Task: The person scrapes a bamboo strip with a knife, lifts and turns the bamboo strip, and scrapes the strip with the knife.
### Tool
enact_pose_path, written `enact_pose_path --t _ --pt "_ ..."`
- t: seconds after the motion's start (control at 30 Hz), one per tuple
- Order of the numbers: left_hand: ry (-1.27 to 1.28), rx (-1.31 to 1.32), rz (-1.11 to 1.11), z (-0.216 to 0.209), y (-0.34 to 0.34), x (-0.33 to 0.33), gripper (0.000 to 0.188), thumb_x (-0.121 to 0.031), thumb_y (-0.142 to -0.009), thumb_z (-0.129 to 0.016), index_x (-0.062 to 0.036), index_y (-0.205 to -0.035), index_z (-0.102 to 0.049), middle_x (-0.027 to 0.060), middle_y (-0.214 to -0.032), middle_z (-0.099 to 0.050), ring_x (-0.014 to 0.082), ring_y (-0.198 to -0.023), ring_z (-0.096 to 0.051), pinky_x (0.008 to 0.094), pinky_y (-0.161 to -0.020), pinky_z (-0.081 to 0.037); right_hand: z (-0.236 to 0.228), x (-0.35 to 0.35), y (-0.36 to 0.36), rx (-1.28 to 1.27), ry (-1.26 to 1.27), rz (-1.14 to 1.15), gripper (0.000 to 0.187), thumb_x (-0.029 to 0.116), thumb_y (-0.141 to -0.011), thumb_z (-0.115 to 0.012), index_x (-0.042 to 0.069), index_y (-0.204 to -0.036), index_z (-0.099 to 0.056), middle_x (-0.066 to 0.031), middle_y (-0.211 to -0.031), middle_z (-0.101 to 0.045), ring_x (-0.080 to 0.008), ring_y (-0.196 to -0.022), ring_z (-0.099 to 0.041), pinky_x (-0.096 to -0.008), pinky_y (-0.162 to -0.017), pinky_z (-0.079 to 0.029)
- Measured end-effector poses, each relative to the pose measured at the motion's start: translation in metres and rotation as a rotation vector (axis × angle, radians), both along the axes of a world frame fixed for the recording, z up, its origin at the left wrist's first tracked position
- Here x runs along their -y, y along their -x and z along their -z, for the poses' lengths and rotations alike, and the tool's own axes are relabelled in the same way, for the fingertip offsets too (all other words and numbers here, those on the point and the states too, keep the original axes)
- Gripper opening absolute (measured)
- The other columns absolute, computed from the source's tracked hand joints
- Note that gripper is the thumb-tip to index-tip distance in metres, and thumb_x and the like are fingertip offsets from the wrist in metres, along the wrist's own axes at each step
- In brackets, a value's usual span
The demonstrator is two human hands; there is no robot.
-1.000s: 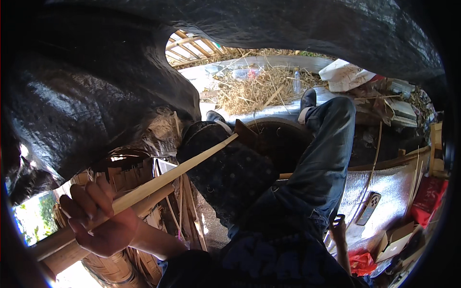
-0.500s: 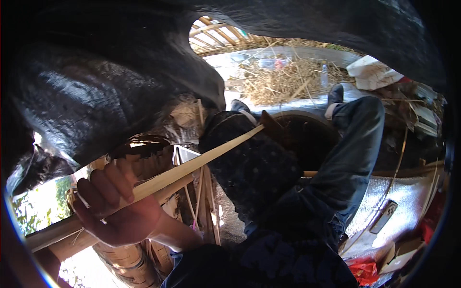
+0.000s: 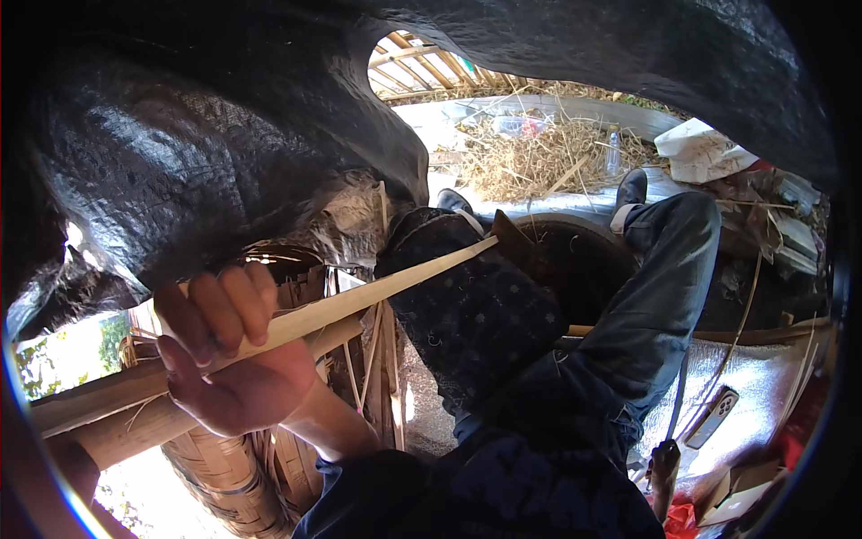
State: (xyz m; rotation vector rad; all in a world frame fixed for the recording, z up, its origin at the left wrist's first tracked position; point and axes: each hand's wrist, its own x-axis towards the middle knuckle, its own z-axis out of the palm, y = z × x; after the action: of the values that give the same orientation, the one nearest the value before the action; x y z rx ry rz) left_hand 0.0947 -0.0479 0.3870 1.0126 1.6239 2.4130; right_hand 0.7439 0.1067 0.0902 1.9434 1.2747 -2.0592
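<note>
My left hand [image 3: 238, 350] is closed round a long pale bamboo strip [image 3: 386, 287], fingers curled over its upper edge and thumb below. From the lower left the strip slants up across my lap. Its far end meets a brown wedge-shaped piece [image 3: 514, 238] by my knee. A dark patterned cloth [image 3: 476, 314] covers my left leg beneath it. Down at the lower right, my right hand [image 3: 664, 463] grips a narrow dark blade-like tool [image 3: 680, 395] that points upward. Shadow hides most of its handle.
Black plastic sheeting [image 3: 180, 153] hangs close above and left. A woven bamboo basket [image 3: 215, 476] stands below my left hand. A phone [image 3: 714, 418] lies on the silvery floor sheet, near a cardboard box [image 3: 745, 490]. Ahead are a straw heap [image 3: 530, 162] and a bottle [image 3: 612, 151].
My right hand has come into view at the lower right with the dark tool. My left hand, still holding the bamboo strip, has shifted slightly right and up.
</note>
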Motion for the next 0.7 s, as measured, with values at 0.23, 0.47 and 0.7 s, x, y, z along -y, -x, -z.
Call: enact_pose_path --t 0.23,0.47,0.7 --pt "0.042 0.062 0.013 0.018 0.001 0.004 0.032 -0.026 -0.09 -0.034 -0.0139 -0.062 -0.027 -0.0019 -0.054 -0.027 0.0079 -0.047 -0.024 0.0255 -0.05 -0.02 -0.123 -0.023 0.15 0.364 -0.632 -0.389 0.029 0.004 -0.072 -0.062 0.001 -0.095 -0.046 -0.0026 -0.07 -0.047 -0.0116 -0.055 -0.046 -0.0232 -0.048 -0.038" --pt "0.022 0.133 0.121 0.014 0.001 -0.002 0.036 -0.023 -0.092 -0.026 -0.015 -0.058 -0.027 -0.0023 -0.052 -0.025 0.0068 -0.044 -0.022 0.0232 -0.047 -0.021 -0.176 -0.05 0.292 -0.172 -0.24 -0.289 0.046 0.002 -0.067 -0.067 -0.003 -0.106 -0.043 -0.0044 -0.078 -0.051 -0.0077 -0.06 -0.047 -0.0216 -0.053 -0.041" --pt "0.012 0.205 0.186 0.024 -0.002 0.002 0.037 -0.023 -0.092 -0.026 -0.015 -0.056 -0.028 -0.0023 -0.051 -0.027 0.0069 -0.043 -0.022 0.0237 -0.047 -0.021 -0.138 -0.023 0.403 -0.39 -0.494 -0.812 0.042 0.015 -0.075 -0.065 -0.003 -0.105 -0.042 -0.0144 -0.077 -0.054 -0.0197 -0.068 -0.059 -0.0276 -0.056 -0.047"
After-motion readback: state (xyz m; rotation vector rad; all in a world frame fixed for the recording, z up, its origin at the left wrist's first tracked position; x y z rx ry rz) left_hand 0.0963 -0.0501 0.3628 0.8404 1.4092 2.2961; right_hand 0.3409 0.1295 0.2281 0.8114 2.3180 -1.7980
